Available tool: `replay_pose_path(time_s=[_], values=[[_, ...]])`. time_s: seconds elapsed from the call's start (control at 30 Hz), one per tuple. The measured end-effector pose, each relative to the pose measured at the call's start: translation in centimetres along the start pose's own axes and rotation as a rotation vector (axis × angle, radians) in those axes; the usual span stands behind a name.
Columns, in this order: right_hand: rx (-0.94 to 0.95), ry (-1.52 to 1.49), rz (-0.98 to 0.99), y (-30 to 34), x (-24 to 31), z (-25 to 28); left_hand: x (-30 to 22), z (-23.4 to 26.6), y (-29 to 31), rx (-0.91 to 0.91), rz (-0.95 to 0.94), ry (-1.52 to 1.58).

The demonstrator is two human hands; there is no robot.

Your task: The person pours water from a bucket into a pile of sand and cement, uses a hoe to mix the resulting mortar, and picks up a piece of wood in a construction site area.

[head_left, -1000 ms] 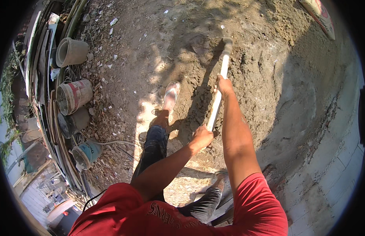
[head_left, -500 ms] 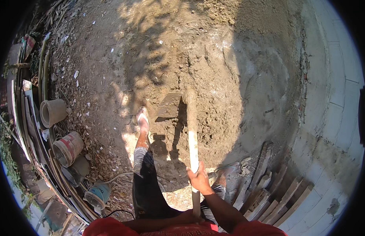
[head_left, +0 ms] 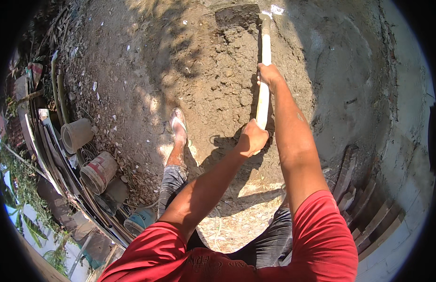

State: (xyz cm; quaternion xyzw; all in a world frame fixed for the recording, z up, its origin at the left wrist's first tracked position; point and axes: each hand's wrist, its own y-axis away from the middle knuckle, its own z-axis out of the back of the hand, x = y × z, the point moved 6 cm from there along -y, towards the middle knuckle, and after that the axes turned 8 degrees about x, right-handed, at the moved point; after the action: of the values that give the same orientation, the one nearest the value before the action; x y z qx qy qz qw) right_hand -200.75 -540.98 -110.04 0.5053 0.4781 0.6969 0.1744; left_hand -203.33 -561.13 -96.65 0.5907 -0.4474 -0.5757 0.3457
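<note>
Both my hands grip the pale wooden handle of a hoe (head_left: 263,101), arms stretched out ahead of me. My left hand (head_left: 252,138) wraps round the near end of the handle. Farther up, my right hand (head_left: 270,75) is closed round its middle. The hoe's broad, mud-coated blade (head_left: 237,18) is at the far end of the handle, to its left, over the wet mortar or mud (head_left: 227,70). Whether the blade touches the mud I cannot tell.
Several buckets, among them a grey one (head_left: 78,135) and a blue one (head_left: 139,221), stand at left beside stacked boards (head_left: 44,150). Wooden planks (head_left: 368,223) lie at lower right by a pale wall (head_left: 411,155). My sandalled left foot (head_left: 178,123) stands beside the mud.
The hoe has swung away from me, its blade now much farther out. Both arms have stretched forward, and my left hand has come up from near my waist.
</note>
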Motion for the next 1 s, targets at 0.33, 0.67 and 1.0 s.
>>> replay_pose_path(time_s=[0.33,0.67,1.0], values=[[0.024,-0.015,-0.22,42.2,-16.1,6.1,16.3,-28.8,28.8,0.318,0.09,0.209],[-0.143,-0.239,0.177,32.4,-7.4,13.1,11.0,-24.2,13.6,0.015,-0.253,-0.035],[-0.299,-0.413,0.208,-2.7,2.5,17.9,-15.7,-3.4,-9.5,-0.233,-0.209,-0.785]])
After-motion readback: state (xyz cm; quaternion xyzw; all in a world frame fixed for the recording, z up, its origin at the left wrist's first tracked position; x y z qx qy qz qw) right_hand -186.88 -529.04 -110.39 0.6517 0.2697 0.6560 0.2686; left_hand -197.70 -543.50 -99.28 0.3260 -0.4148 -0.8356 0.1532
